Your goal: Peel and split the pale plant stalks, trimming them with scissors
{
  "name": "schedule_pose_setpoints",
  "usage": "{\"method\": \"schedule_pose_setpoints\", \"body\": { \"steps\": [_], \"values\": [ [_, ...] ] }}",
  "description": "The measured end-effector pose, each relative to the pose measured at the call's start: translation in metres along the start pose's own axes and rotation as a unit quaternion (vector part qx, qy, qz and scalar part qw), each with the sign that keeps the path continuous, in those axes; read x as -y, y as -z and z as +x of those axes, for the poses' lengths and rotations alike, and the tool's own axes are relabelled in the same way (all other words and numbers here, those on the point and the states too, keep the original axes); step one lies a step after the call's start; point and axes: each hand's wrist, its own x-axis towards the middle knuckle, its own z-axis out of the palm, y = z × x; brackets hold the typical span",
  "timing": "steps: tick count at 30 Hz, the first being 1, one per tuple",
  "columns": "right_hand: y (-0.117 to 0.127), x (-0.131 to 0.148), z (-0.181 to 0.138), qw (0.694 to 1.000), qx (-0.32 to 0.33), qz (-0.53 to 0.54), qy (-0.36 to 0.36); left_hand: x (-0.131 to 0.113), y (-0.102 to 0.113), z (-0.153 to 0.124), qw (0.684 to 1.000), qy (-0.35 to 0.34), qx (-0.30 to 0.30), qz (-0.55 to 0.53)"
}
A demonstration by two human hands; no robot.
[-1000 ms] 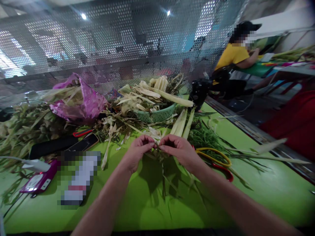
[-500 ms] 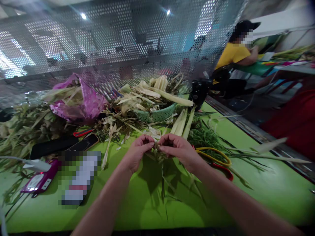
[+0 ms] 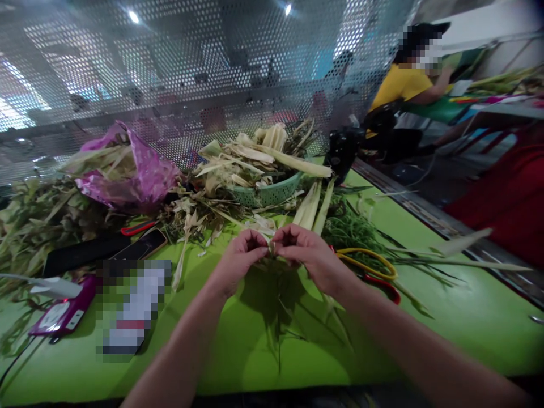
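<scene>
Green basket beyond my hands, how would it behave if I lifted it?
The basket would probably be light for its size, since it holds thin, papery-looking husks. One long strip juts past its rim, so it could slide off.

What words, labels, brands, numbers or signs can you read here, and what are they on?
None can be read.
Purple device with the white plug: any markings are too small and blurred.
Pale pixelated item: any print is hidden by the pixelation.
Phone with the dark screen: nothing legible.
</scene>
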Motion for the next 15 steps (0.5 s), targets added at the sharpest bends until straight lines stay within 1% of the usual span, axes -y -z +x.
{"method": "schedule_pose_setpoints", "body": {
  "steps": [3, 5, 6, 8, 10, 12, 13, 15],
  "values": [
    [0.007, 0.003, 0.001, 1.0, -0.009, 0.026, 0.011, 0.0, 0.001, -0.001, 1.0, 0.005, 0.01, -0.003],
    [0.009, 0.004, 0.001, 1.0, -0.016, -0.001, 0.022, 0.001, 0.001, -0.001, 1.0, 0.002, 0.012, -0.006],
    [0.009, 0.004, 0.0, 0.999, -0.015, -0.029, 0.028, 0.001, 0.001, -0.001, 1.0, 0.003, 0.01, -0.004],
    [0.006, 0.004, -0.002, 0.992, -0.012, -0.118, 0.049, 0.002, 0.001, -0.001, 1.0, 0.003, 0.004, 0.006],
    [0.001, 0.002, -0.004, 0.971, -0.013, -0.228, 0.076, 0.002, 0.001, -0.001, 1.0, -0.004, -0.005, 0.018],
    [-0.002, 0.001, -0.005, 0.949, -0.022, -0.302, 0.092, 0.002, 0.001, -0.001, 1.0, -0.011, -0.007, 0.024],
    [-0.003, 0.0, -0.005, 0.947, -0.026, -0.308, 0.092, 0.002, 0.001, -0.001, 1.0, -0.011, -0.006, 0.025],
    [0.0, 0.0, -0.003, 0.958, -0.03, -0.273, 0.084, 0.001, 0.001, -0.001, 1.0, -0.008, -0.002, 0.028]
  ]
}}
